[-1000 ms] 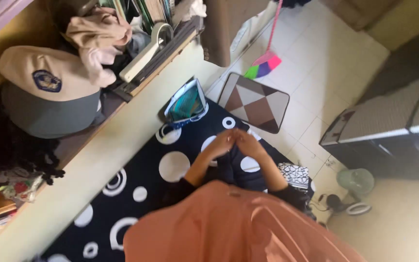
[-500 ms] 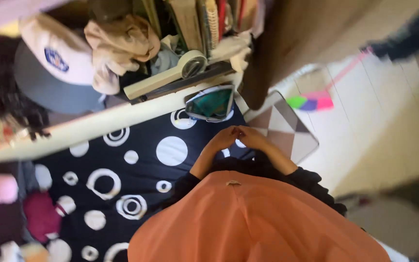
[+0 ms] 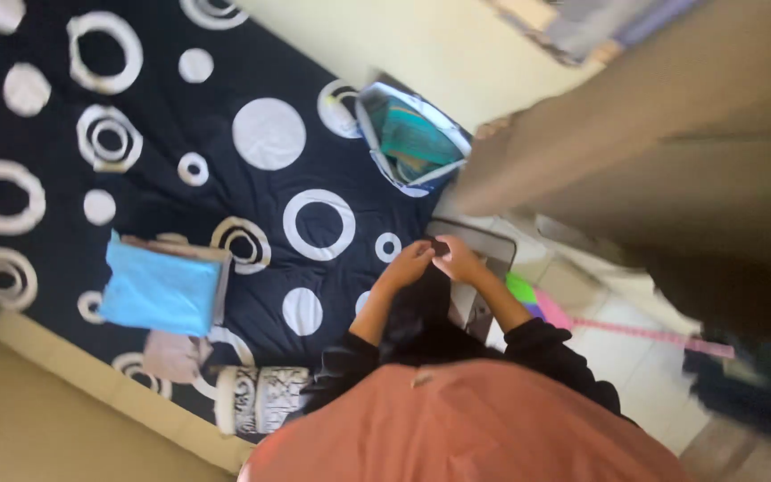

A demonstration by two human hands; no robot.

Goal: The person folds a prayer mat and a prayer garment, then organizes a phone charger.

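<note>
My left hand (image 3: 406, 265) and my right hand (image 3: 460, 260) meet fingertip to fingertip in front of me, over the edge of a bed. Between the fingertips is pinched the top of a dark cloth (image 3: 419, 308), which hangs down between my forearms. Both sleeves are black and pushed up, and an orange garment (image 3: 466, 428) fills the bottom of the view. The motion blur hides how exactly the fingers grip.
The bed has a black sheet with white circles (image 3: 162, 107). On it lie a folded blue cloth (image 3: 158, 290), an open white bag with teal contents (image 3: 412, 143) and a patterned roll (image 3: 261, 397). A brown cabinet (image 3: 671, 134), a floor mat (image 3: 484, 245) and a pink broom handle (image 3: 644, 333) are at right.
The view has swung round: the shelf with cap and clothes has left the frame, and more of the bed with the blue cloth shows. My hands stay joined on the dark cloth.
</note>
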